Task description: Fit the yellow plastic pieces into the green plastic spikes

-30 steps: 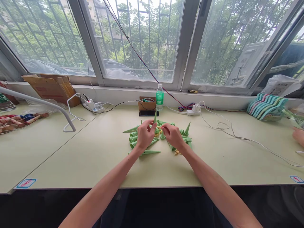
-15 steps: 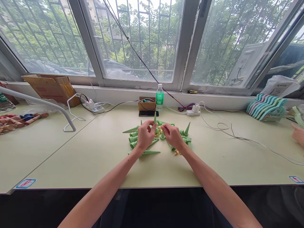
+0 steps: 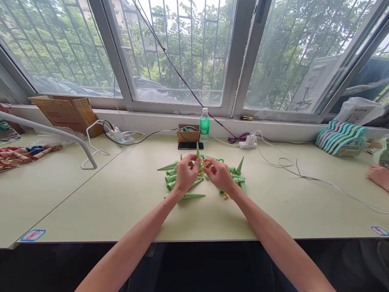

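My left hand [image 3: 186, 173] is closed around a green plastic spike [image 3: 197, 151], whose point sticks up above the fingers. Close on its right, my right hand [image 3: 221, 174] has thumb and forefinger curved and slightly apart beside the spike's lower part. Nothing shows between those fingertips. Under and around both hands lies a loose pile of more green spikes [image 3: 193, 195] and ribbed green tubes [image 3: 170, 179]. One cone [image 3: 240, 166] stands pointing up at the right of the pile. Small yellowish pieces [image 3: 226, 196] lie by my right wrist; others are partly hidden behind the hands.
Behind the pile are a black phone [image 3: 190, 145], a small cardboard box [image 3: 188, 134] and a water bottle [image 3: 204, 125]. White cables [image 3: 299, 174] cross the table at right. A lamp arm [image 3: 69, 136] reaches in from the left. Another person's hand [image 3: 379, 176] is at the far right.
My right hand's fingertips have come apart from a pinch on a small yellowish piece and shifted slightly left toward the spike. My left hand keeps its hold. The other person's hand has moved.
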